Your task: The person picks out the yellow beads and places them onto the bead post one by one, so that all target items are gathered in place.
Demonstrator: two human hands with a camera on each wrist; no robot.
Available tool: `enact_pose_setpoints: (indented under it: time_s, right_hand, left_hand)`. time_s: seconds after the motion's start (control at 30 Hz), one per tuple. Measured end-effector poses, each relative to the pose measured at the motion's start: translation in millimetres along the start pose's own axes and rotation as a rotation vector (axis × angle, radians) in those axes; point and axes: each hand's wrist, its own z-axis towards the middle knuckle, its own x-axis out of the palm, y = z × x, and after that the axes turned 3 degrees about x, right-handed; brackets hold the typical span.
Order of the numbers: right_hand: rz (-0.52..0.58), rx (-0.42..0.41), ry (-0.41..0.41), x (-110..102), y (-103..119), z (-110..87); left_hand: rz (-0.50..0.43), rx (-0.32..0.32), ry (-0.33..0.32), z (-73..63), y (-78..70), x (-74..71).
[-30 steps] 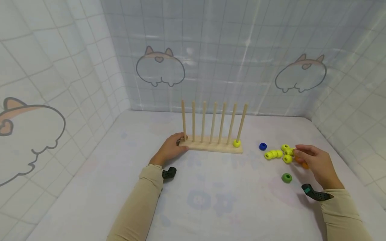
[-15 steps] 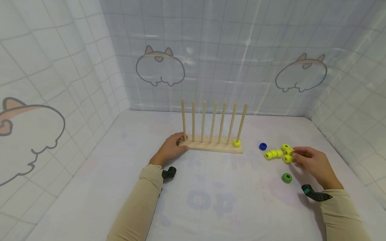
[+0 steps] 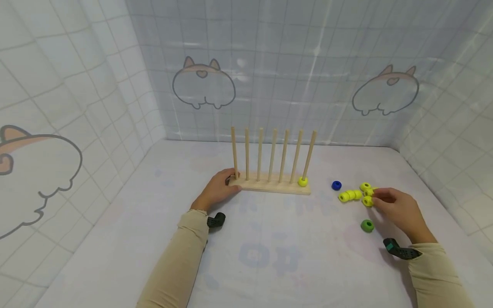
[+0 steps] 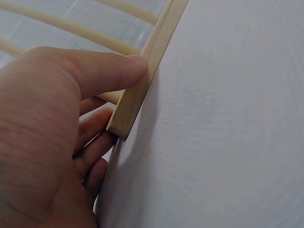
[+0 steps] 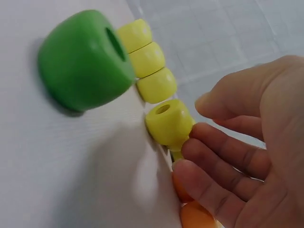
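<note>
A wooden peg stand (image 3: 262, 184) with a row of upright pegs rests on the table. One yellow bead (image 3: 303, 182) sits at the foot of its rightmost peg. My left hand (image 3: 217, 188) grips the stand's left end, thumb across the base (image 4: 142, 80) and fingers behind it. Over at the right, my right hand (image 3: 400, 211) is at a cluster of yellow beads (image 3: 367, 201). In the right wrist view, its fingers are loosely bent beside a yellow bead (image 5: 166, 123), with the thumb apart from them. No bead shows between thumb and fingers.
Three yellow beads (image 3: 350, 196) lie in a row left of the cluster. A blue bead (image 3: 337, 185) lies nearer the stand, and a green bead (image 3: 367, 226) in front. Orange beads (image 5: 197, 216) lie below my right fingers. A tiled-pattern sheet (image 3: 269, 85) hangs behind the table.
My right hand has shifted slightly left and lower onto the yellow beads, covering the orange ones in the head view. The left hand keeps its hold on the stand.
</note>
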Motion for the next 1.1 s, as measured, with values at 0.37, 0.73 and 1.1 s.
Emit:
enact_pose_setpoints:
  time_s: [0.37,0.73,1.1]
  right_hand:
    - [-0.081,-0.017,-0.005,5.7,1.5,-2.6]
    - [-0.111,-0.067,-0.006,7.1,4.3,-1.0]
    - [-0.130,-0.077,0.004,9.8,2.4,-1.3]
  left_hand:
    - [-0.003,0.012,0.007,-0.1,0.3,0.1]
    - [0.001,0.018,-0.005,0.7,1.6,0.3]
    - [-0.025,0.012,-0.014,-0.4,0.7,2.1]
